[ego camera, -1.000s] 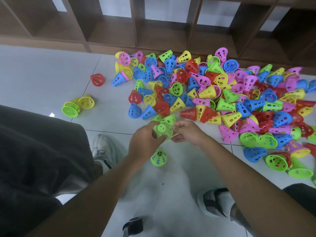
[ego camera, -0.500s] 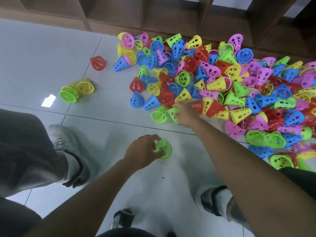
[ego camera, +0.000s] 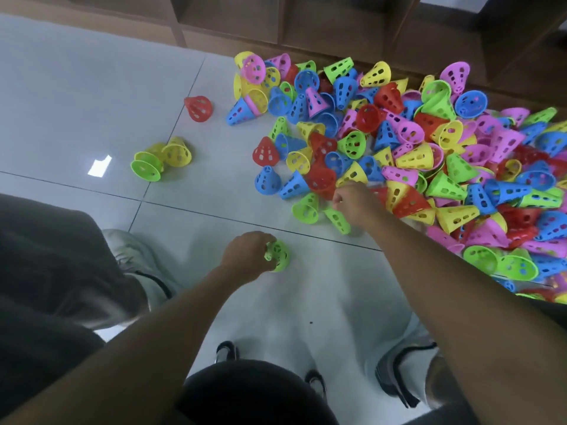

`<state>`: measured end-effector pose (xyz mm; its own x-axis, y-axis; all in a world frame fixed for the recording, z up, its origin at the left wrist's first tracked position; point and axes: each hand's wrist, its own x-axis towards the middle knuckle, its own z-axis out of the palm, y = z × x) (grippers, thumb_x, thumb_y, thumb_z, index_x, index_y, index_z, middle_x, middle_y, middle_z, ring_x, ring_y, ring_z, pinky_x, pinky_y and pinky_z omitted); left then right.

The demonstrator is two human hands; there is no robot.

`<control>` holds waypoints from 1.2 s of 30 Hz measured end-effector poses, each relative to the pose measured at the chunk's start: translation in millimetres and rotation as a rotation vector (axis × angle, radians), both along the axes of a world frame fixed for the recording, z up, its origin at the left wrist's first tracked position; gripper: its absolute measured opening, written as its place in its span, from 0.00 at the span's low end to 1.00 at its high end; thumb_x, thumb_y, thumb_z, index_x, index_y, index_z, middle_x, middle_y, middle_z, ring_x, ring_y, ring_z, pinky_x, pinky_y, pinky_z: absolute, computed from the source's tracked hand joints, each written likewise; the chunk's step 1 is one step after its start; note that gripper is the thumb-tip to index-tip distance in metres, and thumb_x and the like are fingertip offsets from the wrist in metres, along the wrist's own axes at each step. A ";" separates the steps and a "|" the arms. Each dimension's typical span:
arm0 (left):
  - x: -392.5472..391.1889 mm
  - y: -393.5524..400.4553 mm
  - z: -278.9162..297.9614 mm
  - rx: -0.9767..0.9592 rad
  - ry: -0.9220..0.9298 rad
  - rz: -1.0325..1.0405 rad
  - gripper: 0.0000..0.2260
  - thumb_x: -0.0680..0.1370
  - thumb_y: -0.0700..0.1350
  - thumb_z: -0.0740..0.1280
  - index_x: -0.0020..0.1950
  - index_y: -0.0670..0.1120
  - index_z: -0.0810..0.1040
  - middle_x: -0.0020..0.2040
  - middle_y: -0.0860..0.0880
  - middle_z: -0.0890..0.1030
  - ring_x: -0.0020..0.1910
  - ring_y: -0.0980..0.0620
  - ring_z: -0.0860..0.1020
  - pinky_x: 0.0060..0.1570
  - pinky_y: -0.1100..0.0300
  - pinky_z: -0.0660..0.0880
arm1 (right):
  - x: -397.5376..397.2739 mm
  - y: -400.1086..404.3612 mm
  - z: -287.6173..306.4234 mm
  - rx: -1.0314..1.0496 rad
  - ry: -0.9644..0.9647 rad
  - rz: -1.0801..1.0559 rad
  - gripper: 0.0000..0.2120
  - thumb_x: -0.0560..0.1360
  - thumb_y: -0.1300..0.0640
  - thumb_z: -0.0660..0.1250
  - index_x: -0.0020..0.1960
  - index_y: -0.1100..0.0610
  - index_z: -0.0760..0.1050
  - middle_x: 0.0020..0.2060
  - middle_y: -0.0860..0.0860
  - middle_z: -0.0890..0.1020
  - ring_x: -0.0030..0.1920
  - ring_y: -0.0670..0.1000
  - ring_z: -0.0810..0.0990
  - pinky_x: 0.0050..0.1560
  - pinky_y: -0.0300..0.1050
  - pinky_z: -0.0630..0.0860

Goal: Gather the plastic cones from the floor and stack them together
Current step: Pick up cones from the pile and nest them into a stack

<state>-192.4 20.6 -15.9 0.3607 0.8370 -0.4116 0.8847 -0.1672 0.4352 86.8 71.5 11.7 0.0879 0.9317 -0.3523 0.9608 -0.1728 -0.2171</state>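
Green cone (ego camera: 278, 255) in left hand (ego camera: 245, 256), bare floor (ego camera: 76, 102) leftward, right hand (ego camera: 356, 200) perhaps pinching at pile (ego camera: 429, 148) edge

Perforated multicoloured cones (ego camera: 408, 154) heaped on floor

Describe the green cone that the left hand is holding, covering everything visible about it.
The bright green perforated plastic cone looks like thin, glossy moulded plastic pierced by rounded holes. Its wide open rim faces up toward the camera, so the inside and the hole pattern show. It sits low over the pale grey tiled floor, apart from the big multicoloured pile; whether it rests on the tile cannot be told. The left hand grips its left side with curled fingers, hiding that part. Whether several cones are nested is unclear.
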 end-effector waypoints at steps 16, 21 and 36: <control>-15.3 38.6 10.7 0.026 -0.311 0.222 0.39 0.67 0.59 0.80 0.75 0.57 0.70 0.62 0.50 0.71 0.59 0.49 0.77 0.60 0.50 0.76 | -83.9 6.3 41.4 -0.115 1.041 -0.801 0.08 0.82 0.62 0.64 0.44 0.58 0.73 0.39 0.55 0.80 0.36 0.52 0.79 0.35 0.46 0.79; -9.4 42.8 33.6 0.100 -0.584 0.321 0.32 0.69 0.51 0.81 0.72 0.55 0.75 0.61 0.51 0.73 0.52 0.55 0.76 0.61 0.52 0.76 | -116.2 4.8 39.8 -0.226 1.174 -0.790 0.06 0.82 0.61 0.63 0.47 0.59 0.76 0.40 0.55 0.83 0.39 0.54 0.82 0.43 0.49 0.81; -39.2 24.8 3.7 -0.097 -0.238 0.292 0.30 0.63 0.68 0.69 0.61 0.56 0.79 0.56 0.50 0.80 0.59 0.46 0.76 0.60 0.51 0.73 | -63.5 8.9 -14.3 0.032 0.341 -0.622 0.13 0.75 0.49 0.68 0.50 0.59 0.78 0.45 0.55 0.80 0.50 0.58 0.81 0.45 0.45 0.71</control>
